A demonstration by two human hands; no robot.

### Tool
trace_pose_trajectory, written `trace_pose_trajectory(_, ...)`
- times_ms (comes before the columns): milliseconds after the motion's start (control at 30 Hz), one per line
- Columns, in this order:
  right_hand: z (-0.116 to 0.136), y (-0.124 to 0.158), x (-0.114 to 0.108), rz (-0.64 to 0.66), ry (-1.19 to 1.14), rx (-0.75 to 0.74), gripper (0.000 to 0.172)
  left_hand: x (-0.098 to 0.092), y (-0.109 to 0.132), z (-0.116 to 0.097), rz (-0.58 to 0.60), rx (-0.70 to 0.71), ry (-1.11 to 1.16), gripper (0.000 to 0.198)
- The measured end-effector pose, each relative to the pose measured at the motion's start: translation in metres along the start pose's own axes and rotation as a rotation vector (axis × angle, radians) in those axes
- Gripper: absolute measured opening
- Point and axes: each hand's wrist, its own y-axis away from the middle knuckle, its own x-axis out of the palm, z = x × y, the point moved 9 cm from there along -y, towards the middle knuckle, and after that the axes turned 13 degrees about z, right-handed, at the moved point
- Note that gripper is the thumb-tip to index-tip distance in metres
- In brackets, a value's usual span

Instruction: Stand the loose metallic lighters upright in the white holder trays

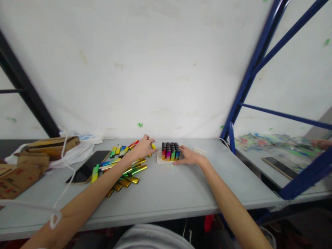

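A white holed tray (pixel 159 158) stands on the table, with rows of shiny, colour-graded lighters (pixel 170 153) upright in it, black ends up. Several of its holes at the left show no lighter. My left hand (pixel 144 147) is just left of the tray, its fingers closed on a yellow lighter (pixel 153 146). My right hand (pixel 188 155) grips the tray's right side, thumb at the front edge and fingers against the lighters. Under and around my left forearm lies a loose pile of metallic lighters (pixel 127 178) in gold, green, blue and red.
Another white holed piece (pixel 199 151) lies behind my right wrist. To the left are a dark tablet (pixel 89 167), cardboard boxes (pixel 23 173) and a white cable (pixel 67 162). A blue metal frame (pixel 243 90) rises at the right. Beyond it, another person's hand (pixel 321 144) is near blurred colourful packets.
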Motion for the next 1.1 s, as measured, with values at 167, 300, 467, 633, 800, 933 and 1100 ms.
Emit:
trace_pose_trajectory(167,0.0,0.0,0.0,0.009,0.014,0.0,0.093,-0.017,0.014,-0.002,-0.132,0.089,0.337,0.049)
trace_pose_trajectory(300,0.002,0.001,-0.003,0.004,0.008,-0.003,0.088,-0.022,0.029,-0.022,-0.147,0.161,0.528,0.032)
trace_pose_trajectory(467,0.005,0.002,-0.004,0.005,-0.004,-0.002,0.087,-0.007,0.039,-0.04,-0.105,0.178,0.845,0.072)
trace_pose_trajectory(633,0.006,0.003,-0.005,-0.005,-0.015,-0.011,0.09,0.005,0.04,-0.036,-0.138,0.061,1.004,0.065)
trace_pose_trajectory(800,0.007,0.004,-0.005,-0.006,-0.016,-0.006,0.087,0.006,0.042,-0.053,-0.079,0.106,1.173,0.05)
trace_pose_trajectory(933,0.005,0.003,-0.004,0.002,-0.014,-0.003,0.089,0.012,0.044,-0.06,0.009,0.045,1.343,0.04)
trace_pose_trajectory(1100,0.003,0.003,-0.005,-0.015,-0.022,-0.009,0.089,0.027,0.043,-0.069,0.182,0.031,1.59,0.042)
